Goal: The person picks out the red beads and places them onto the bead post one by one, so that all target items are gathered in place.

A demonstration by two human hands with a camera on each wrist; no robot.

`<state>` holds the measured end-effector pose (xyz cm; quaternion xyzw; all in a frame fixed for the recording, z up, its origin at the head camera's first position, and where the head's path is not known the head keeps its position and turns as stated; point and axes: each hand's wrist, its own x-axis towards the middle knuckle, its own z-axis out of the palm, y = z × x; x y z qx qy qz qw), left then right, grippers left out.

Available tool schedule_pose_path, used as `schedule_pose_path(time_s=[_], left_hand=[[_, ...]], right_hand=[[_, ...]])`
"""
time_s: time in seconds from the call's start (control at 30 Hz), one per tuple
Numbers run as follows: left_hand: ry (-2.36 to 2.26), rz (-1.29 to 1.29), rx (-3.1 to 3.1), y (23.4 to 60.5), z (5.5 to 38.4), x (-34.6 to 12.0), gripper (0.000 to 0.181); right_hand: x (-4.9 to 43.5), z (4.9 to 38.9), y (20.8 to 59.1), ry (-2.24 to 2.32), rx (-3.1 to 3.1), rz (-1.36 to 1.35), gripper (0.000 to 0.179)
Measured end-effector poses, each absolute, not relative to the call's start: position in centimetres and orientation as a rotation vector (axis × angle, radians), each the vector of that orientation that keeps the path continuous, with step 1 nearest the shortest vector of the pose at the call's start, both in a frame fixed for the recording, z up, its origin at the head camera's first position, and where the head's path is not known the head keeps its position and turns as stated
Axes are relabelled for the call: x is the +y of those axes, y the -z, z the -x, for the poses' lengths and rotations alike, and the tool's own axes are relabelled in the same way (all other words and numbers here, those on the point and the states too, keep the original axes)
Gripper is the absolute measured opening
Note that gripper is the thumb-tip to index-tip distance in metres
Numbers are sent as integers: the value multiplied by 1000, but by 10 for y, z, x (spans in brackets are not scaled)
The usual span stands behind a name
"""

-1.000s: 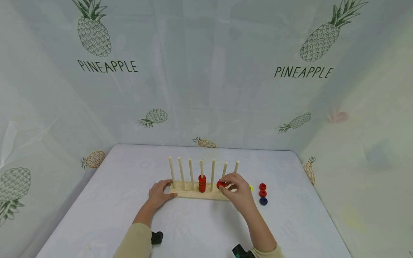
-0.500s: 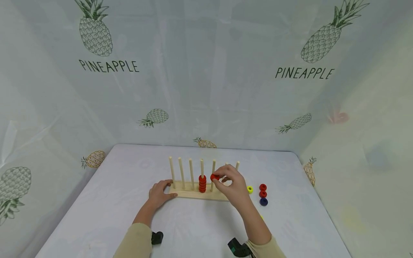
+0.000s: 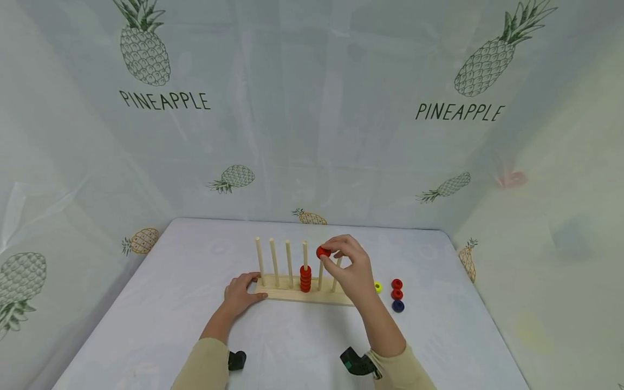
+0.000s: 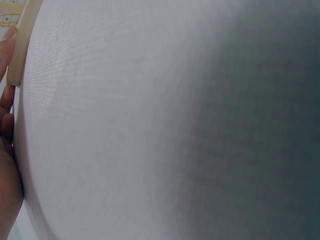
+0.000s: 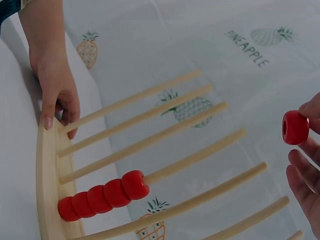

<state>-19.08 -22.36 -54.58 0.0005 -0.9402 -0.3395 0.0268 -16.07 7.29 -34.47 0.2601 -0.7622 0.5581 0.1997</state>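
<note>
A wooden peg rack with upright pegs stands on the table. Several red beads are stacked on its fourth peg from the left. My left hand grips the rack's left end, thumb at the front and fingers behind; the left wrist view catches only part of this hand. Between thumb and fingertips, my right hand pinches a loose red bead. The right wrist view shows that bead apart from the peg tips, its hole facing them. In the head view the right hand hides the rack's right end.
Right of the rack lie two red beads, a dark blue bead and a partly hidden yellow bead. A pineapple-print sheet hangs behind the white table and along its sides.
My right hand has carried the red bead left and upward, from low near the sixth peg to the height of the fifth peg's top. The left hand stays on the rack.
</note>
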Motion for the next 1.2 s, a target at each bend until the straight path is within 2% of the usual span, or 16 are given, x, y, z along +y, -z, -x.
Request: schedule_pose_path(time_s=[0.3,0.53,0.87,1.2], left_hand=[[1039,2,-2901,551,193,-225,64],[1025,-7,-2911,552,194,-226,64],[1047,-11,-2903,553,193,-225,64],[1043,-11,-2897,554,194,-224,63]], right_hand=[[73,188,369,-1581,-2093,-748,17],[69,197,370,-1546,-2083,-774,16],[61,200,369,-1611,-2132,-748,16],[54,184,340,-1618,-2173,-754,14]])
